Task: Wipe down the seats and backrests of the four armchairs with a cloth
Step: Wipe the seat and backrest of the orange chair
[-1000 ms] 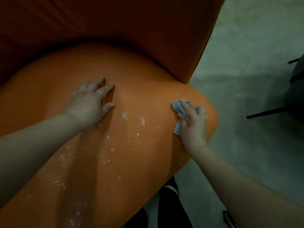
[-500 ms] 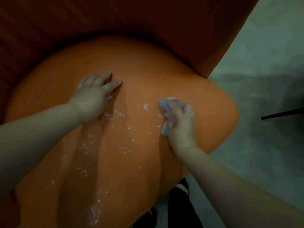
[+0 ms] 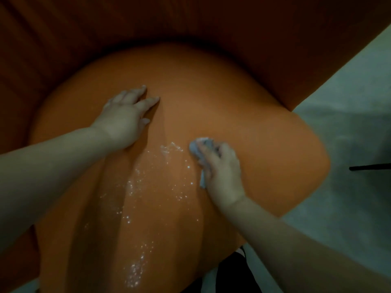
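An orange armchair fills the view, with its rounded seat [image 3: 243, 115] in the middle and its darker backrest [image 3: 190, 24] curving behind. White crumbs or powder [image 3: 148, 182] are scattered down the middle of the seat. My right hand [image 3: 222, 172] grips a crumpled pale blue cloth [image 3: 198, 149] and presses it on the seat, right of the crumbs. My left hand [image 3: 124, 117] lies flat on the seat with its fingers spread, left of the crumbs and further back.
Grey floor [image 3: 349, 127] lies to the right of the chair. A thin black chair leg [image 3: 369, 167] sticks in from the right edge. Dark clothing [image 3: 232, 271] shows below the seat's front edge.
My right hand has slid the cloth leftward across the seat, from near its right edge to the edge of the crumbs. My left hand stays flat on the seat.
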